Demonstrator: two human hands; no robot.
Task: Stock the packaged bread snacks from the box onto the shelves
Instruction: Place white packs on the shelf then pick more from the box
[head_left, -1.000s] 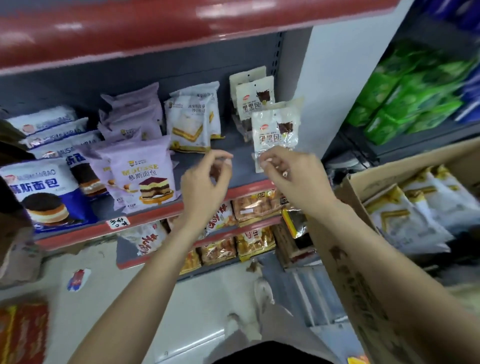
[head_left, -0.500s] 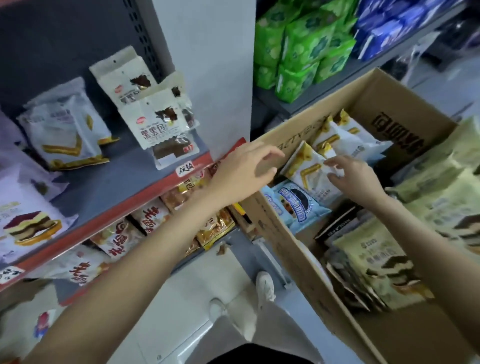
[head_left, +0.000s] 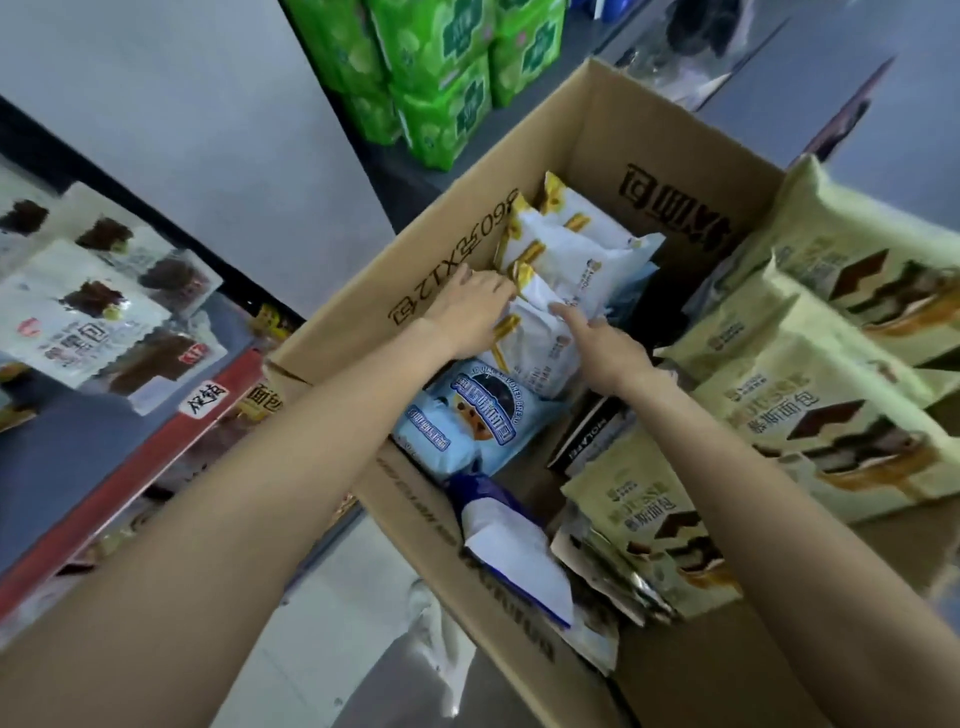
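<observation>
Hands in box (head_left: 597, 124), left hand (head_left: 470, 312) gripping white-yellow packet (head_left: 535, 338), right hand (head_left: 605, 351) fingers straight, touching it.

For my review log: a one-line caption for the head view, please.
Both hands, left hand and right hand, reach into the cardboard box onto white-and-yellow bread packets.

"面包" — pale-green packs (head_left: 810, 410); "HOLAFE" — dark pkg (head_left: 592, 431)

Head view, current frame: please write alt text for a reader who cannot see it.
Both hands reach into an open cardboard box: the left hand and right hand touch a stack of white-and-yellow bread packets. A light blue packet lies nearer, pale green packets to the right, stocked shelf at left.
</observation>
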